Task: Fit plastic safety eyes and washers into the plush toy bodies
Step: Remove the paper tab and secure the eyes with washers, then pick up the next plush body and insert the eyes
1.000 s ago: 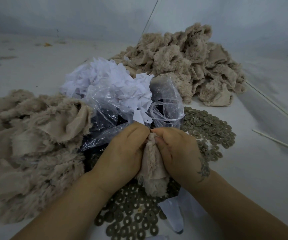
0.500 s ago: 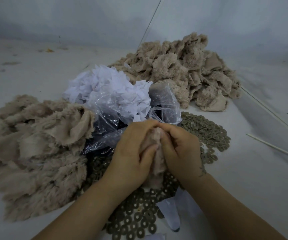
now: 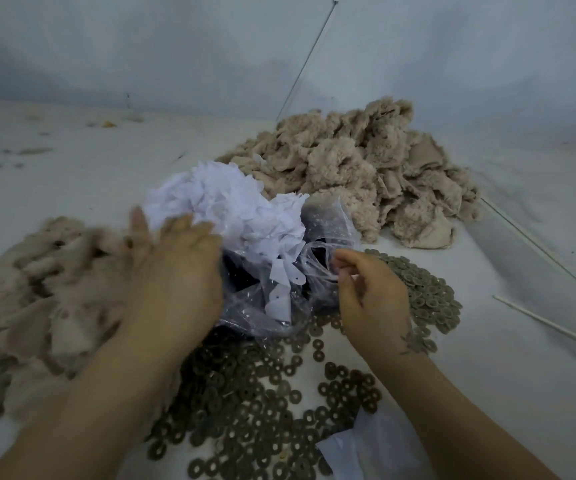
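My left hand [image 3: 179, 271] is blurred, its fingers stretched out over the right edge of the beige plush body pile [image 3: 37, 299] on the left; it holds nothing. My right hand [image 3: 369, 296] hovers with loosely curled fingers at the mouth of a clear plastic bag [image 3: 328, 220] whose inside looks dark; the fingertips touch the plastic, and I see nothing held. Round brownish washers [image 3: 252, 403] lie spread below both hands, and more of them [image 3: 425, 296] lie to the right of my right hand. No single eye is visible.
A second, larger heap of beige plush bodies [image 3: 366, 168] lies at the back right. White paper-like cut pieces [image 3: 231, 202] are heaped on the bag. Thin white sticks [image 3: 549, 323] lie at the right. A white scrap [image 3: 356, 452] lies near my right forearm.
Both hands held one plush body together between them. They have parted: the left hand swung left to the plush pile, the right moved to the bag, and neither holds the plush body.
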Available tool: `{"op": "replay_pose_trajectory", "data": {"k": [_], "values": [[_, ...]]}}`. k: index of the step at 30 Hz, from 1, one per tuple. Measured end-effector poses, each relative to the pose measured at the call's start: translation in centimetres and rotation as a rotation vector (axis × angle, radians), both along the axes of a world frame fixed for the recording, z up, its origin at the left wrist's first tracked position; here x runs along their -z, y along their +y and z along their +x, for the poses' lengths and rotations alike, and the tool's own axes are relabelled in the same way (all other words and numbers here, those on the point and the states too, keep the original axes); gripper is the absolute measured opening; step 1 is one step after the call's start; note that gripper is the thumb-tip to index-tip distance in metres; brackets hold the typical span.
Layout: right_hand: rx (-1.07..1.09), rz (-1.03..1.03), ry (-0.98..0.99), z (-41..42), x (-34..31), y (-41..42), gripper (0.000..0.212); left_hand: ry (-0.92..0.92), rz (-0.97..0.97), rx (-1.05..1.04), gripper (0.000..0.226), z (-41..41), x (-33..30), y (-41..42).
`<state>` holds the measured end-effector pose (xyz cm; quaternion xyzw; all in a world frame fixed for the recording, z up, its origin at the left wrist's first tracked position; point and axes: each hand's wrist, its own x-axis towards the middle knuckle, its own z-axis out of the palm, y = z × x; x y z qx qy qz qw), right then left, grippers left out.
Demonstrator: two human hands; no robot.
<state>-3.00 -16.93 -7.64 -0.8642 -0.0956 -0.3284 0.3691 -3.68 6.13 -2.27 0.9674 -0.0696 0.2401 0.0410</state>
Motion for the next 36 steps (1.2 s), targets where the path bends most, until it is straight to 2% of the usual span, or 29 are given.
{"op": "replay_pose_trajectory", "data": {"k": [4,8,10,14,15,17,19,23,26,29,33,36], "values": [[0.171,-0.028,0.235,3.7,-0.8,-1.4,0.040,0.005,0.021,0.187,0.028,0.6,1.2,-3.6],[0.327,-0.049,0.473,8.7,-1.7,-3.7,0.054,-0.034,-0.007,0.257,0.026,1.4,1.6,-5.6],[0.310,-0.186,0.576,11.2,-1.4,-4.8,0.051,-0.034,0.008,0.279,0.026,1.8,1.8,-6.2],[0.232,-0.239,0.807,14.6,-0.8,-5.5,0.051,-0.026,0.003,0.317,0.021,2.2,3.0,-7.1],[0.239,-0.273,0.789,14.9,-0.6,-5.5,0.047,-0.024,0.008,0.324,0.021,2.2,3.4,-7.3],[0.279,-0.270,0.568,14.7,-0.4,-5.6,0.031,-0.007,0.017,0.334,0.021,2.2,4.1,-7.5],[0.345,-0.122,0.293,13.8,-0.4,-5.9,0.020,0.013,0.016,0.338,0.024,2.0,4.6,-7.7],[0.455,0.161,0.025,11.4,-2.6,-6.2,0.032,0.024,0.014,0.372,0.022,1.5,4.5,-8.2],[0.345,0.434,-0.184,8.7,-5.0,-5.6,0.026,0.011,-0.035,0.401,0.026,1.0,4.2,-8.6],[0.050,0.598,-0.230,5.0,-6.3,-3.7,0.032,0.058,-0.322,0.458,0.045,0.1,3.9,-8.9],[-0.218,0.775,0.045,0.8,-5.3,-0.6,0.029,0.168,-0.877,0.429,0.061,-0.7,2.9,-9.4],[-0.323,0.866,0.230,-0.7,-3.5,0.6,0.015,0.157,-1.146,0.406,0.057,-1.0,2.9,-9.6]]}}
